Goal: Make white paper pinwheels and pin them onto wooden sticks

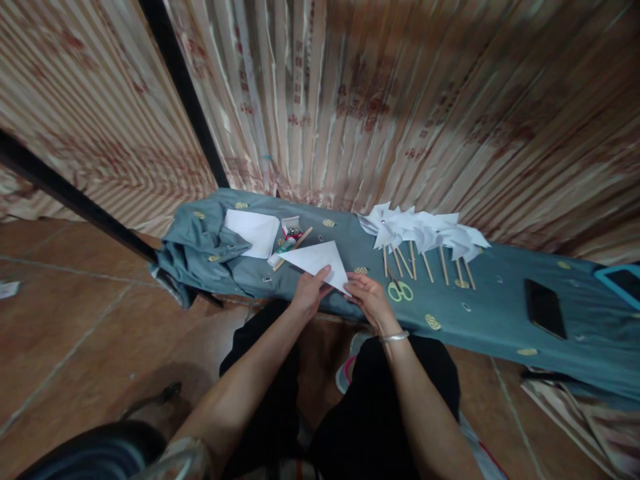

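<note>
A white sheet of paper point(323, 259), folded into a triangle, is held between my two hands over the front of the cloth-covered bench. My left hand point(311, 288) grips its lower edge, thumb on top. At the right corner, the fingers of my right hand point(369, 293) pinch the paper. Just right of that hand lie scissors point(400, 291) with light green handles. Behind the folded paper are a wooden stick point(306, 235), a glue stick point(286, 247) and a small open box of metal pins point(291, 229), partly overlapping.
White sheets point(255, 230) lie at the left beside bunched cloth point(197, 233). Several paper pinwheels point(430, 230) on wooden sticks rest at the back right. A dark phone point(545, 308) and a blue-edged device point(623, 283) lie further right. A curtain point(350, 100) hangs behind the bench.
</note>
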Demonstrator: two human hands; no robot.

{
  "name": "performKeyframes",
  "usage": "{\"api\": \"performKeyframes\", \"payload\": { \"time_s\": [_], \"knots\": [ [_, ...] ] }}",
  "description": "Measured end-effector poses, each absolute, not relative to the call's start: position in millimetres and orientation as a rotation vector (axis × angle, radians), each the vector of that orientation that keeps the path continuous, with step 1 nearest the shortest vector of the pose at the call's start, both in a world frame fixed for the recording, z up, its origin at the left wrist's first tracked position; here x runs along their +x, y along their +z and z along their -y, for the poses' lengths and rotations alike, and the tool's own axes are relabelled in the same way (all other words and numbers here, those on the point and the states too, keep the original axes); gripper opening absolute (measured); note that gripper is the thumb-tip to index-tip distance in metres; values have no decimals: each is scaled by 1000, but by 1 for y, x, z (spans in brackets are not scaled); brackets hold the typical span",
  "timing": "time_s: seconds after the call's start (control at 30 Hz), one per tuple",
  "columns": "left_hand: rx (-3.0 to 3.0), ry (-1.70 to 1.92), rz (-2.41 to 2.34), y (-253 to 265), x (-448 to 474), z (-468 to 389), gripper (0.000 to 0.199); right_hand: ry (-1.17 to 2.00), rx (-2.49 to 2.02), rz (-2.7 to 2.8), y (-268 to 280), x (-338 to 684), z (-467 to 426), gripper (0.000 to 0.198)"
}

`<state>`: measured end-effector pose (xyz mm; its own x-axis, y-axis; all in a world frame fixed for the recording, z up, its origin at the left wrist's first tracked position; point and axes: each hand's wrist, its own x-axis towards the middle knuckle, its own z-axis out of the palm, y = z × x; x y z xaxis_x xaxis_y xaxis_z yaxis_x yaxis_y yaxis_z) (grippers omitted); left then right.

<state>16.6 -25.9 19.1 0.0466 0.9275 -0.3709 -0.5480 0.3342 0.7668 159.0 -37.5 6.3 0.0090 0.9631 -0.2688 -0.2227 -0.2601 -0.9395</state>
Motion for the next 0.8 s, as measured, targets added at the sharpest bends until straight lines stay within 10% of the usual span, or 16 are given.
{"api": "performKeyframes", "payload": {
  "time_s": [0.37,0.8],
  "knots": [
    [579,1054,-1091,8,4,7,38,174,-2274,1560,17,271,47,23],
    [719,932,-1100,6,4,3,46,156,-2536,1928,40,258,47,31]
  ]
}}
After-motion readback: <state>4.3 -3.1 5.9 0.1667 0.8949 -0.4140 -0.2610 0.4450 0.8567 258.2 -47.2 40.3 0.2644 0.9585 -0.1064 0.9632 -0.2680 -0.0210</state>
